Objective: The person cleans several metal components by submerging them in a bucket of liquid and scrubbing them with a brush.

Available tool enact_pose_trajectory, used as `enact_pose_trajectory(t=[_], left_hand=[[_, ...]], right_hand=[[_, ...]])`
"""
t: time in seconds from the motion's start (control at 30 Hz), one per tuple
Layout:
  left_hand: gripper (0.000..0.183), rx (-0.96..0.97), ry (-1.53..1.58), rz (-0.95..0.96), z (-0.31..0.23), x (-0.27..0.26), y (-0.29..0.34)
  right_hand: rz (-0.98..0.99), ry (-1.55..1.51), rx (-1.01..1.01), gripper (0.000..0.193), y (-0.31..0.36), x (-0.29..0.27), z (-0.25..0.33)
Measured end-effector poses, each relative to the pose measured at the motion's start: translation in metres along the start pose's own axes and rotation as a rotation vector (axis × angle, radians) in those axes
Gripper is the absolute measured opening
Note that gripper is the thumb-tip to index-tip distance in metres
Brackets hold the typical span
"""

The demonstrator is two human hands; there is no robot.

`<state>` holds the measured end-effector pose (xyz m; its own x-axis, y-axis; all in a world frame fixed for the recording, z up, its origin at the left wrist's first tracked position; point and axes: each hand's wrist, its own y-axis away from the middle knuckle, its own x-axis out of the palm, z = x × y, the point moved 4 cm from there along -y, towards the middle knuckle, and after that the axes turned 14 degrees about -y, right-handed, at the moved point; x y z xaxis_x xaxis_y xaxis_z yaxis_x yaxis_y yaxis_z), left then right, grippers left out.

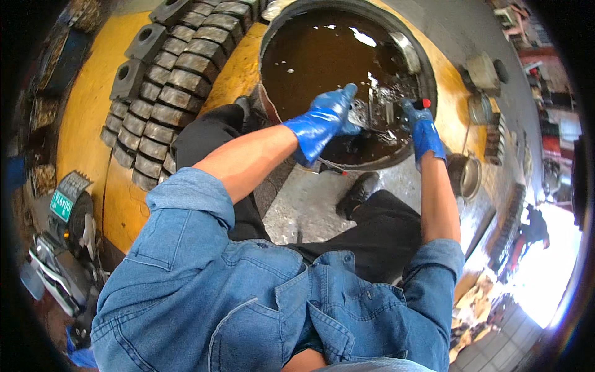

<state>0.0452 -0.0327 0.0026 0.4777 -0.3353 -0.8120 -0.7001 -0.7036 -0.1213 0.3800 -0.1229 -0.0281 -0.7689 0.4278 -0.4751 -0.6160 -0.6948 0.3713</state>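
Note:
A wide round basin (pixel 430 69) with dark, oily brown liquid stands in front of me. My left hand (pixel 327 118), in a wet blue rubber glove, is closed on a grey metal part with holes (pixel 359 115) above the liquid. At the basin's right side, my right hand (pixel 424 129), gloved in blue too, is closed around a tool with a red end (pixel 422 103). The rest of that tool is hidden by the fingers, so its kind does not show. Between the hands, shiny metal pieces (pixel 387 102) show at the liquid's surface.
Rows of thick metal segments (pixel 186 84) lie on a yellow surface (pixel 93 118) at the left, beside dark blocks with holes (pixel 128 77). Metal cylinders (pixel 465 175) stand right of the basin. A motorcycle (pixel 62 260) is at lower left; another person (pixel 532 229) is far right.

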Motion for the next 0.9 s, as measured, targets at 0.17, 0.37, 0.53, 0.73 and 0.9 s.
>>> enact_pose_trajectory(t=[0.17,0.37,0.53,0.73,0.9], left_hand=[[0.12,-0.086,-0.029,0.266,-0.002,-0.019,-0.013],[0.126,-0.208,-0.055,0.302,0.012,-0.017,-0.025],[0.118,-0.227,0.006,0.328,0.026,0.0,-0.046],[0.12,-0.198,-0.056,0.263,0.048,0.02,-0.052],[0.121,-0.198,0.086,0.345,0.038,0.012,-0.049]], right_hand=[[-0.023,-0.282,-0.469,0.029,0.088,0.011,0.064],[0.246,-0.39,-0.549,0.028,0.181,0.065,0.13],[0.072,-0.252,-0.636,0.023,0.153,0.066,0.119],[0.201,-0.328,-0.543,0.022,0.148,0.076,0.124],[0.0,-0.346,-0.507,0.017,0.114,0.069,0.117]])
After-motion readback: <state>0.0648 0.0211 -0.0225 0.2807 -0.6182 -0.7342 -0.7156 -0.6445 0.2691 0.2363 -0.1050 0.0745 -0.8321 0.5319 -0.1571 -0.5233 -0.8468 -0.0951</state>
